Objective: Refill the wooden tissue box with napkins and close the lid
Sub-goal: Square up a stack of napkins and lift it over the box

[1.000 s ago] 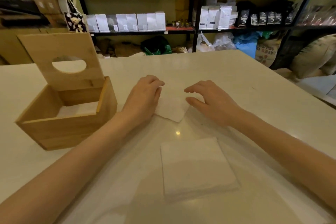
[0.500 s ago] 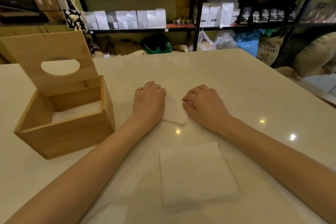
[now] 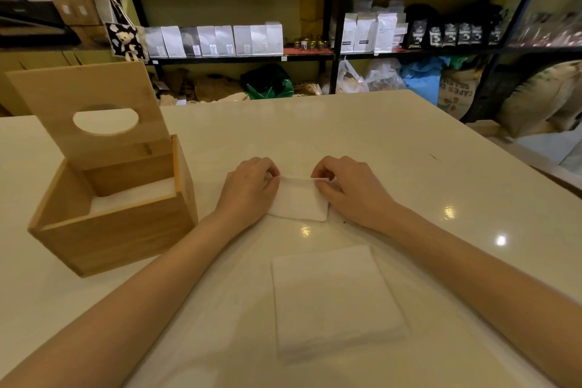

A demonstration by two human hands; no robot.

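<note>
The wooden tissue box (image 3: 113,236) stands at the left of the table, its lid (image 3: 91,110) with a half-round slot tilted up and back. White napkins (image 3: 135,195) lie inside it. In the middle of the table a single white napkin (image 3: 299,201) lies folded. My left hand (image 3: 248,189) pinches its far left edge and my right hand (image 3: 349,189) pinches its far right edge, lifting that edge slightly. A stack of napkins (image 3: 333,302) lies nearer to me, untouched.
The white glossy table (image 3: 409,148) reaches far back and right. Behind it black shelves (image 3: 226,57) hold white bags and jars, with sacks (image 3: 548,98) and plastic bags on the floor at the right.
Both hands went from lying flat on the small napkin to pinching its far edge, which now lifts off the table. The view drew a little closer.
</note>
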